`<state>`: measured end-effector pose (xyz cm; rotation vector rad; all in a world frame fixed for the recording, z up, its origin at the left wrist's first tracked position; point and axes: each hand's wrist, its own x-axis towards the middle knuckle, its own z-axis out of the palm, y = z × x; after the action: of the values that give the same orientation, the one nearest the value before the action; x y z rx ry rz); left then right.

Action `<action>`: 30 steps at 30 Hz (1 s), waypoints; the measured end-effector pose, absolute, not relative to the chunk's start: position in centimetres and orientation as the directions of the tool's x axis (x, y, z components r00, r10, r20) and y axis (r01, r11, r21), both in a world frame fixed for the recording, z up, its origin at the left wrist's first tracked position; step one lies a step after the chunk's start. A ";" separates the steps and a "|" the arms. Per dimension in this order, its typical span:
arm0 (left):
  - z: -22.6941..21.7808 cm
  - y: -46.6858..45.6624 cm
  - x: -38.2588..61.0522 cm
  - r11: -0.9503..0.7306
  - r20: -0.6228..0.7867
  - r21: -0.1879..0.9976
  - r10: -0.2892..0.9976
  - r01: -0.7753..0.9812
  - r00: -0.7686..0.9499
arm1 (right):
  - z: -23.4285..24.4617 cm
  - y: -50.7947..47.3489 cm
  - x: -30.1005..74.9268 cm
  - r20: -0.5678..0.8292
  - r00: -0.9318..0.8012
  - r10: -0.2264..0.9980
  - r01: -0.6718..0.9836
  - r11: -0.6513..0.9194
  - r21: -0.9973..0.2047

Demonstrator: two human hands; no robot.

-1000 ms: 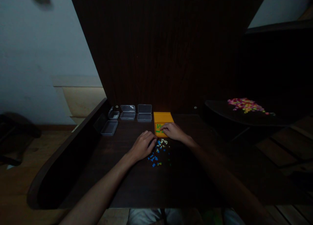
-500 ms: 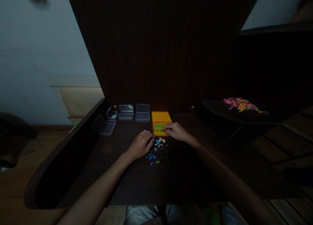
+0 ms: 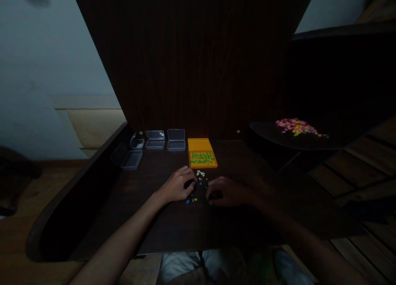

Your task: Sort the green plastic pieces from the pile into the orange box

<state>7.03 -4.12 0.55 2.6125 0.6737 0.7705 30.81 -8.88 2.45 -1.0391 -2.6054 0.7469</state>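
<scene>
An orange box (image 3: 202, 167) lies with its lid folded back and many small green pieces (image 3: 202, 157) spread inside. In front of it, small white pieces (image 3: 200, 173) and blue pieces (image 3: 187, 201) are scattered on the dark table. My left hand (image 3: 178, 184) rests at the left of these loose pieces, fingers loosely bent and thumb apart, partly covering some blue ones. At their right, in shadow, my right hand (image 3: 225, 191) is low over the table. Its fingers curl towards the thumb, and whatever is between the tips is too dark to make out.
Clear plastic cases with raised lids, one a lidded case (image 3: 176, 144), stand along the back panel. A shallow clear tray (image 3: 132, 159) lies further left, beside the raised side board (image 3: 74, 202). A pile of pink and yellow pieces (image 3: 297, 126) sits on a dark shelf at the right.
My right hand has left the orange box and come back towards me, down to the table right of the loose pieces. My left hand stays about where it was. The view has shifted slightly.
</scene>
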 end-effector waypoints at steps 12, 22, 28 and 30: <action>2.1 -4.7 6.8 -0.791 0.354 0.575 0.470 0.208 0.809 | 1.9 -9.7 30.3 -0.006 -0.683 0.730 0.626 0.582 -0.519; 1.9 -5.0 6.9 -0.783 0.241 0.579 0.429 0.226 0.871 | 1.3 -11.2 32.1 -0.018 -0.653 0.757 0.604 0.506 -0.615; 1.8 -4.9 7.0 -0.785 0.233 0.573 0.434 0.237 0.870 | 0.8 -11.4 32.5 -0.011 -0.636 0.772 0.600 0.486 -0.635; 1.8 -4.9 7.0 -0.795 0.236 0.558 0.426 0.237 0.873 | 0.7 -11.2 32.6 -0.013 -0.630 0.776 0.599 0.475 -0.645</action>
<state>6.96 -4.87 1.85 2.5132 0.4810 0.4798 32.57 -11.25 0.68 -1.1713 -2.4440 0.9025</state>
